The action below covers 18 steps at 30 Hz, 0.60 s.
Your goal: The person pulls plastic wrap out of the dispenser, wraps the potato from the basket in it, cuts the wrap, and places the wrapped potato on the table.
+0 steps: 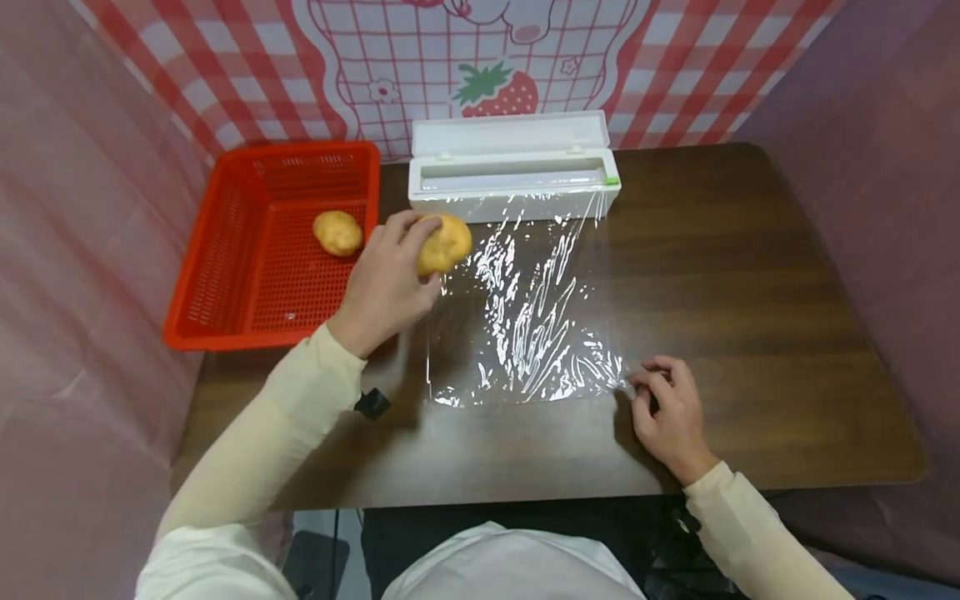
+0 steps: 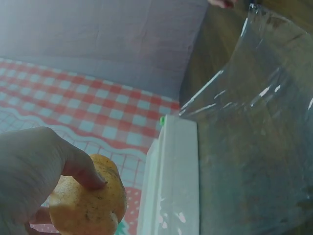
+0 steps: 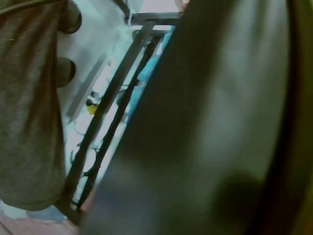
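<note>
My left hand (image 1: 388, 279) grips a yellow potato (image 1: 450, 243) above the left edge of the plastic wrap, just in front of the dispenser. In the left wrist view, a finger curls over the potato (image 2: 93, 203). A clear sheet of plastic wrap (image 1: 525, 325) stretches from the white dispenser box (image 1: 517, 204) toward the table's front. At the sheet's front right corner, my right hand (image 1: 671, 417) pinches the film between thumb and curled fingers. The right wrist view does not show this hand's fingers, only a blurred dark surface and the space under the table.
A red plastic basket (image 1: 195, 300) stands at the left with another potato (image 1: 337, 233) inside. The dispenser's lid (image 1: 510, 133) is raised against the checked cloth (image 1: 285, 67) at the back. Wooden tabletop (image 1: 750, 317) extends to the right, bounded by a pink curtain (image 1: 885, 183).
</note>
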{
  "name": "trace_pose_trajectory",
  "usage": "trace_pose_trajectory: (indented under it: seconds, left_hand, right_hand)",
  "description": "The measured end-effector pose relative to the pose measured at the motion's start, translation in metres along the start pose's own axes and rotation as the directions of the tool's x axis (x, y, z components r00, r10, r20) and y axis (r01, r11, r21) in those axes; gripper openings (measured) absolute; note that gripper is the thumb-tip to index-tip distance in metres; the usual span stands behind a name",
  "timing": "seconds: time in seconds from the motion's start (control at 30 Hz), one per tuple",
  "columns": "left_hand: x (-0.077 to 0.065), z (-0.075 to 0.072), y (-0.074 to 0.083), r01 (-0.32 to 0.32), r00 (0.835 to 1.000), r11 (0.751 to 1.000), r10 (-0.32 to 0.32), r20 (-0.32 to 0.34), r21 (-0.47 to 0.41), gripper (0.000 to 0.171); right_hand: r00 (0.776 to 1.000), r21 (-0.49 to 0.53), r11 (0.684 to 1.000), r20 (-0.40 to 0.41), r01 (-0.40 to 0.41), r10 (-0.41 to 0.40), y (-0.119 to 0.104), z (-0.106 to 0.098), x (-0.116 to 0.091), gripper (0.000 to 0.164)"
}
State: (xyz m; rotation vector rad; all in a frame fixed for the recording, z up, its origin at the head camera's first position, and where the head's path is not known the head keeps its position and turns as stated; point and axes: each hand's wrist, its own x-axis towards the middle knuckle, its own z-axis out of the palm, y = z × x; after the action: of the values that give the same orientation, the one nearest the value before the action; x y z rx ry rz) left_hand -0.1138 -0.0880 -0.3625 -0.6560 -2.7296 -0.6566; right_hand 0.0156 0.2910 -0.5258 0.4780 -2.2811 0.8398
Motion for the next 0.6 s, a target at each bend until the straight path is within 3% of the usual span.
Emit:
trace_pose_trajectory:
  seconds: [0.23,0.4,0.6]
  left_hand:
    - [-0.002,0.004,0.006,-0.002,0.998,1.000,0.002,0.056,-0.013,0.066]
    - [-0.004,0.008,0.010,-0.008,0.994,0.999,0.013,0.110,-0.044,0.066]
    - [-0.006,0.016,0.020,-0.006,0.978,0.997,0.021,0.209,-0.071,0.069]
  right_hand:
    - [0.999,0.046,0.998,0.019,-0.052,0.051,-0.009,0.003,0.017,0.021]
    - [0.992,0.056,0.994,0.087,-0.099,0.094,-0.012,0.006,0.019,0.015]
    - [0.985,0.046,0.997,0.165,-0.067,0.058,-0.015,0.012,0.015,0.013]
